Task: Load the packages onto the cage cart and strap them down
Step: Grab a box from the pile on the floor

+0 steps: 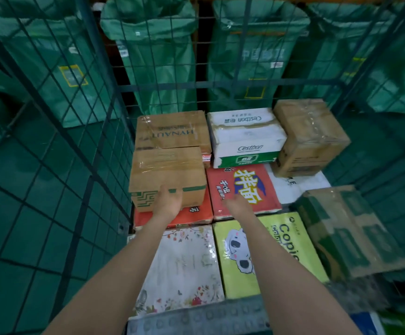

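Packages [179, 262] lie packed inside the green wire cage cart [51, 165]. The left hand [170, 199], fingers straight, presses on the front of a taped cardboard box [167, 170] at ten o'clock. The right hand [237, 204] rests open on the central red noodle pack [245, 182]. A Cestbon carton [245, 139] sits at twelve o'clock.

a green wire-mesh cage cart [95, 141] holds close-packed cartons. a taped brown cardboard box [167, 170] sits upright on a red carton [191, 213] at the left, with a white-and-green cestbon carton [245, 139] behind.
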Demonstrator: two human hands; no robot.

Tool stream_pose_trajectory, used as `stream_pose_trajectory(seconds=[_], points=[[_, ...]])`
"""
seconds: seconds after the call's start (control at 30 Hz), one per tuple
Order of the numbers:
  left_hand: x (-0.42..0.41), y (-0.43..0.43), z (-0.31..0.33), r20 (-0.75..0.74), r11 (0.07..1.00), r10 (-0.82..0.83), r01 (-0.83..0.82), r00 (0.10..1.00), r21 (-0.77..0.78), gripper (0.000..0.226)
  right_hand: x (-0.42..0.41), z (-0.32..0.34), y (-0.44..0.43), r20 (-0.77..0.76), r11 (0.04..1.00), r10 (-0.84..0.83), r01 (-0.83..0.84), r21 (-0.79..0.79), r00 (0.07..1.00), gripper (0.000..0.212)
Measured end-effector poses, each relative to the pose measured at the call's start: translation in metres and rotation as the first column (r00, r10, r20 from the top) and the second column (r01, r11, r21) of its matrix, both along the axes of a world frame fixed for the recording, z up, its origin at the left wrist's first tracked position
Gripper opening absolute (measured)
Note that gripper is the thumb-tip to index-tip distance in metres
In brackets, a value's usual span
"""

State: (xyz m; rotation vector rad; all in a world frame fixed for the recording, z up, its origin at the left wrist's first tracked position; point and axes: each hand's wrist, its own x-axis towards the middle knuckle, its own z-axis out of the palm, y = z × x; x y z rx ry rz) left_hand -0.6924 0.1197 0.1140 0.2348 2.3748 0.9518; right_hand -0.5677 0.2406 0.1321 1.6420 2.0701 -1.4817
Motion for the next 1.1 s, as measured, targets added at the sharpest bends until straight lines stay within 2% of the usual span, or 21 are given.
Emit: stream_pose_trajectory(seconds=[0.13, 0.27, 0.37, 0.47, 0.5, 0.6, 0.63, 0.7, 0.73, 0.8, 0.9, 0.93, 1.0, 1.1], points=[[0.032, -0.011, -0.008, 0.044, 0.996, -0.049, 0.052, 0.998, -0.071, 0.046, 0.045, 0.011, -0.002, -0.006, 1.0, 0.007, -0.007, -0.011, 1.0, 0.032], [0.084, -0.003, 0.006, 0.018, 0.987, -0.147, 0.148, 0.989, -0.062, 0.047, 0.1, 0.033, -0.001, -0.037, 1.0, -0.029, 0.029, 0.0, 0.999, 0.012], [0.13, 0.008, 0.022, 0.006, 0.982, -0.188, 0.188, 0.982, -0.003, 0.042, 0.15, 0.045, -0.003, -0.101, 0.996, -0.076, 0.079, 0.029, 0.992, 0.031], [0.181, 0.02, 0.042, -0.017, 0.967, -0.248, 0.248, 0.969, 0.059, 0.049, 0.206, 0.054, -0.009, -0.06, 0.994, -0.097, 0.099, 0.04, 0.994, 0.01], [0.192, 0.024, 0.049, -0.022, 0.963, -0.26, 0.26, 0.965, 0.072, 0.051, 0.217, 0.056, -0.009, -0.044, 0.994, -0.102, 0.104, 0.044, 0.994, 0.012], [0.251, 0.027, 0.064, -0.035, 0.927, -0.358, 0.359, 0.933, 0.103, 0.051, 0.281, 0.061, -0.021, -0.034, 0.981, -0.191, 0.192, 0.026, 0.981, 0.046], [0.265, 0.028, 0.069, -0.039, 0.92, -0.377, 0.379, 0.925, 0.102, 0.05, 0.297, 0.065, -0.025, -0.041, 0.98, -0.194, 0.196, 0.034, 0.98, 0.046], [0.293, 0.03, 0.074, -0.042, 0.905, -0.415, 0.417, 0.909, 0.087, 0.049, 0.329, 0.068, -0.028, -0.042, 0.968, -0.242, 0.244, 0.061, 0.969, 0.019], [0.307, 0.032, 0.076, -0.047, 0.893, -0.439, 0.441, 0.897, 0.09, 0.048, 0.348, 0.072, -0.03, -0.039, 0.958, -0.274, 0.276, 0.071, 0.961, 0.017], [0.329, 0.037, 0.084, -0.05, 0.866, -0.485, 0.487, 0.873, 0.111, 0.039, 0.379, 0.078, -0.032, -0.031, 0.942, -0.325, 0.326, 0.074, 0.945, 0.027], [0.359, 0.05, 0.093, -0.051, 0.82, -0.554, 0.555, 0.831, 0.138, 0.014, 0.418, 0.085, -0.036, -0.02, 0.918, -0.39, 0.391, 0.067, 0.92, 0.01], [0.372, 0.055, 0.097, -0.05, 0.796, -0.587, 0.588, 0.808, 0.144, 0.019, 0.431, 0.09, -0.041, -0.031, 0.9, -0.427, 0.428, 0.077, 0.904, 0.007], [0.396, 0.066, 0.104, -0.035, 0.745, -0.655, 0.653, 0.755, 0.137, 0.042, 0.452, 0.095, -0.044, -0.024, 0.87, -0.483, 0.483, 0.099, 0.875, 0.02], [0.43, 0.081, 0.109, -0.015, 0.668, -0.738, 0.734, 0.674, 0.123, 0.05, 0.481, 0.097, -0.047, -0.036, 0.806, -0.58, 0.58, 0.117, 0.814, 0.022]])
